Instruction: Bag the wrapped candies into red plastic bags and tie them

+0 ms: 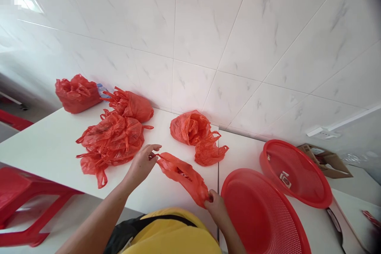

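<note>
A red plastic bag is stretched between my two hands above the white table. My left hand pinches its upper left end by a handle, with some fingers extended past it. At the lower right end, my right hand is closed around the plastic. Dark items or markings show at the bag's middle, too unclear to name. Beyond it lie a bundled red bag and a crumpled red bag. To the left of my left hand rests a heap of red bags.
Two red plastic baskets stand on the right, the farther one holding small items. Behind them is an open cardboard box. More filled red bags sit at the back left. A red stool stands left of the table, and a tiled wall rises behind.
</note>
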`<state>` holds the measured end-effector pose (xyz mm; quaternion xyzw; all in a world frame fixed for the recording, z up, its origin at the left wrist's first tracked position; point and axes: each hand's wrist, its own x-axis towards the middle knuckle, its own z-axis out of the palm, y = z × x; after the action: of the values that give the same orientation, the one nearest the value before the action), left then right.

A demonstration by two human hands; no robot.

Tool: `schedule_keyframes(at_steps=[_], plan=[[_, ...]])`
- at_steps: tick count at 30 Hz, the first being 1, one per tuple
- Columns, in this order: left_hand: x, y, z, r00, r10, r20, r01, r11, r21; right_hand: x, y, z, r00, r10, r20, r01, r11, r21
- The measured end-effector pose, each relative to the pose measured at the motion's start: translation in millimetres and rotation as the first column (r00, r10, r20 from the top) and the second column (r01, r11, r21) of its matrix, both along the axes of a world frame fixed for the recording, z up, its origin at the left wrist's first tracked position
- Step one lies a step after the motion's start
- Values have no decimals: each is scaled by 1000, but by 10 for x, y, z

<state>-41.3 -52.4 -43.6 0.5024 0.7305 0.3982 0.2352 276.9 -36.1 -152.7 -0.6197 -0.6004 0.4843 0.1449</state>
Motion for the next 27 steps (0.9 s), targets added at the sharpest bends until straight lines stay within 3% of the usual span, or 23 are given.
schedule_keyframes(at_steps=[4,8,10,12,15,21,24,27], plan=[[-60,-111,-4,989,5,151,0,999,-35,68,22,112,993,-110,-41,114,988,101],[-99,-191,1,955,-30,295,38,999,-23,122,59,362,954,-161,-253,172,985,22],[-115,-215,11,944,-39,327,47,999,-18,106,72,492,877,-208,-433,196,978,-73],[-133,-234,22,936,-51,349,58,998,-10,65,77,619,744,-275,-609,208,961,-180],[-162,-259,43,924,-78,375,76,997,19,2,68,795,586,-345,-733,237,938,-252],[-227,-274,115,871,-151,467,116,988,102,49,80,1003,487,-365,-794,332,918,-218],[-302,-278,104,874,-181,450,158,983,89,118,92,1001,524,-386,-760,428,890,-156],[-464,-318,35,908,-183,377,205,979,-18,188,31,919,683,-435,-586,506,861,-51]])
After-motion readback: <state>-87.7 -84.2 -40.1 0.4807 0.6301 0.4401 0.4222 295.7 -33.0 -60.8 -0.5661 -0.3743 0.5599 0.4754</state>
